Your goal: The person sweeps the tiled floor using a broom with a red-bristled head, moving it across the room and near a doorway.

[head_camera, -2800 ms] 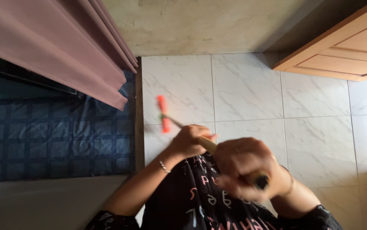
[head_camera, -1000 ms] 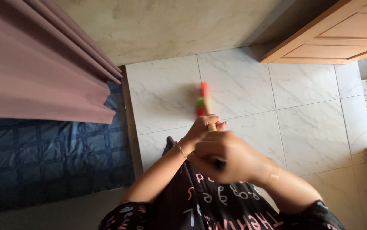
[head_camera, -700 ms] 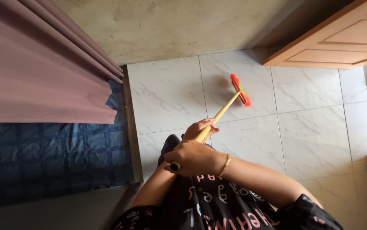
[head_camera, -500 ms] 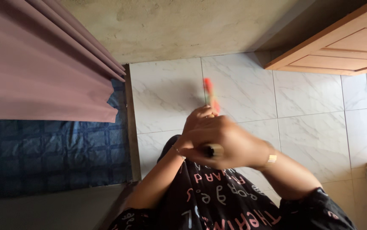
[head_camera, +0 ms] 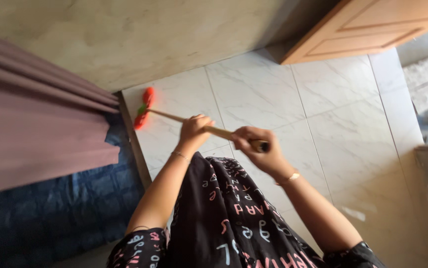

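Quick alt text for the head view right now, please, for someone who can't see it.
Seen from above, a person grips a wooden-handled broom with the left hand lower and the right hand at the top end. Its red head rests on the pale marble floor tiles near a mauve curtain and a wall.

Hidden and cut-off parts, head view

Middle of the wooden handle [head_camera: 219,132] is covered by the left hand [head_camera: 194,131]; its top end is wrapped by the right hand [head_camera: 258,151]. The red broom head [head_camera: 143,113] is blurred, bristles not made out. Curtain [head_camera: 35,134], cabinet door [head_camera: 372,25] and both upper arms are cropped by the edges.
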